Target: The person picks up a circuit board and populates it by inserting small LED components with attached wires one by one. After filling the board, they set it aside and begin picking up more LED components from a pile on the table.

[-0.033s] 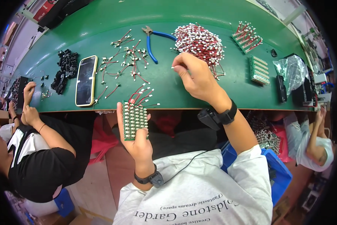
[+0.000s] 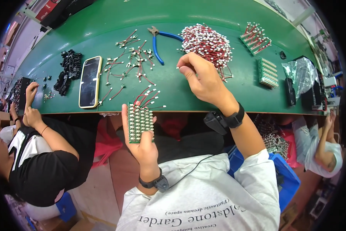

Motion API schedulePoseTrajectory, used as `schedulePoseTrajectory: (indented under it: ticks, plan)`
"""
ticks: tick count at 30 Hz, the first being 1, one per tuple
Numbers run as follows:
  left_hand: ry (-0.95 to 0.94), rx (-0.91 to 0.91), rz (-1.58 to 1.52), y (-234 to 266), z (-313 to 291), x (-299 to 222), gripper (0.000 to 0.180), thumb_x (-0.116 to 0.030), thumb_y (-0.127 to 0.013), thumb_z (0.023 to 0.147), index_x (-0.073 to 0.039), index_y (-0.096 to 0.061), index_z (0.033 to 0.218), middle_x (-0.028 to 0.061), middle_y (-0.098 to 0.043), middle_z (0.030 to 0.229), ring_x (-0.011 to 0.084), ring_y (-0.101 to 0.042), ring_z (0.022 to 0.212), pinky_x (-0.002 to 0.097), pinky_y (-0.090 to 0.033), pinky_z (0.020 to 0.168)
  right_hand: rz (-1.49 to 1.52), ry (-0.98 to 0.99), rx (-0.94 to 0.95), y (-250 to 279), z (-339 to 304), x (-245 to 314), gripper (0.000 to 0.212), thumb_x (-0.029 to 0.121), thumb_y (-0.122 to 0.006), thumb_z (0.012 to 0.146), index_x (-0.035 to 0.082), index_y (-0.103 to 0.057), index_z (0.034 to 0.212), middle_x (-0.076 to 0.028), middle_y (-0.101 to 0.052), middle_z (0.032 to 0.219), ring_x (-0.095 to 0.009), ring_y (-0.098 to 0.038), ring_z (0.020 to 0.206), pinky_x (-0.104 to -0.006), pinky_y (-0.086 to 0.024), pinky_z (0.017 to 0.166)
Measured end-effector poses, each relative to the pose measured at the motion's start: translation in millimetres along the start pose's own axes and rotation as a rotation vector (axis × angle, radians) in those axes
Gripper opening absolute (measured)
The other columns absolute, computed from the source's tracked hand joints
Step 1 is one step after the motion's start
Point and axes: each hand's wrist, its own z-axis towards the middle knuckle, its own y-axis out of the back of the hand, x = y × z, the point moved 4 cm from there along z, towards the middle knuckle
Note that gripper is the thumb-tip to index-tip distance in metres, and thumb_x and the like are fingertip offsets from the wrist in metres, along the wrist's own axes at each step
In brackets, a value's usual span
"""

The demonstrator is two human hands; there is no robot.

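My left hand (image 2: 144,148) grips a green circuit board panel (image 2: 141,123) at the table's front edge, thumb on its face and fingers along its side. Rows of small white sockets cover the panel, and several red wires with white plugs (image 2: 146,98) stick out from its far end. To the right, my right hand (image 2: 200,79) is raised over the table with thumb and forefinger pinched. A tiny white plug (image 2: 178,68) shows at those fingertips; the rest of it is hidden. Just beyond that hand lies a big heap of red wires with white plugs (image 2: 207,42).
Blue-handled cutting pliers (image 2: 156,46), loose wired boards (image 2: 136,57), a phone (image 2: 90,82) and black parts (image 2: 69,71) lie leftward. Two more panels (image 2: 268,73) (image 2: 255,40) and a clear plastic bag (image 2: 299,75) are at right. A co-worker (image 2: 42,154) sits at left; a blue bin (image 2: 284,177) stands beside me.
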Motion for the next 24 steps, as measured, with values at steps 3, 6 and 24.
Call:
schedulePoseTrajectory:
  ticks: [3,6,24]
  plan:
    - [-0.008,0.014,0.007,1.3,1.4,1.9,0.084,0.013,-0.038,0.071,0.002,-0.024,0.153,0.0186,-0.053,0.135,0.0225,-0.063,0.107,0.0385,-0.057,0.089,0.030,-0.012,0.023,-7.8,1.5,4.4,0.008,0.001,-0.060,0.090,-0.001,-0.059,0.098,-0.009,-0.061,0.082,-0.017,-0.059,0.069,-0.0300,-0.046,0.064]
    - [-0.015,0.016,0.032,2.3,2.4,3.0,0.086,0.014,-0.037,0.068,0.002,-0.024,0.153,0.0208,-0.051,0.138,0.0269,-0.063,0.110,0.0422,-0.058,0.087,0.023,-0.017,0.032,-12.4,4.6,2.8,0.008,0.002,-0.061,0.089,-0.001,-0.061,0.097,-0.009,-0.059,0.080,-0.016,-0.057,0.066,-0.0295,-0.045,0.062]
    - [0.059,-0.032,-0.010,-5.8,-9.3,8.5,0.039,0.015,-0.046,0.078,0.006,-0.057,0.113,0.0021,-0.060,0.090,0.0047,-0.054,0.068,0.0183,-0.041,0.056,0.082,0.109,0.025,-60.6,-41.3,62.1,0.010,-0.002,-0.068,0.078,-0.001,-0.063,0.087,-0.011,-0.058,0.079,-0.027,-0.060,0.063,-0.0352,-0.049,0.055]
